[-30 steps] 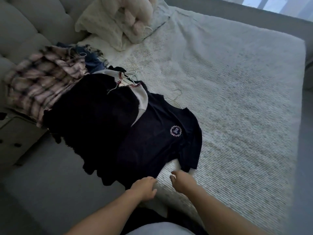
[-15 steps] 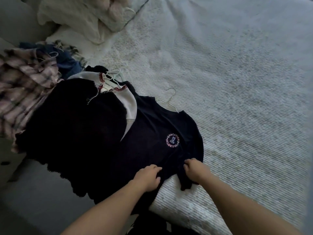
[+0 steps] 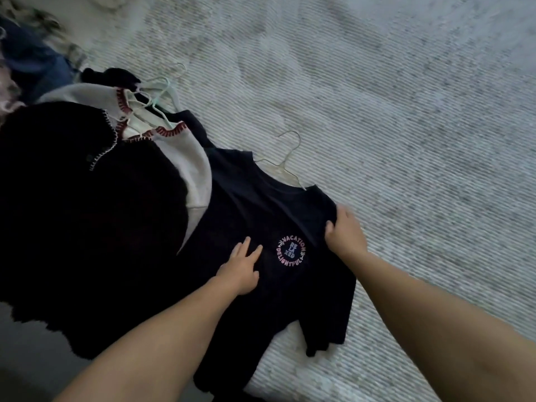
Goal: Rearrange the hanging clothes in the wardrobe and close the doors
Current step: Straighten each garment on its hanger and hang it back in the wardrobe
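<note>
Both hands up from the hem onto the chest of the tee (image 3: 255, 227) since a second ago. Left hand (image 3: 240, 271) now flat on the cloth just left of the logo (image 3: 291, 253), fingers straight and pressing. Right hand (image 3: 345, 230) at the shoulder edge, right of the logo; appears to pinch the fabric there, though blurred, so hard to be sure. Hands apart, logo between them. Probably smoothing or getting ready to lift the tee for the wardrobe, which is out of view; hanging and door-closing all still to do.

Tee dark navy, short-sleeved, spread face up on the bed (image 3: 406, 126), overhanging the near edge. Round pink-and-blue logo on the chest. Already on a thin wire hanger (image 3: 285, 166), hook sticking out of the collar onto the cover. To its left, overlapping: a white top (image 3: 185, 169) with red stitched trim, and a black garment (image 3: 87, 213) over that, more hangers (image 3: 158, 97) at their necks.
</note>
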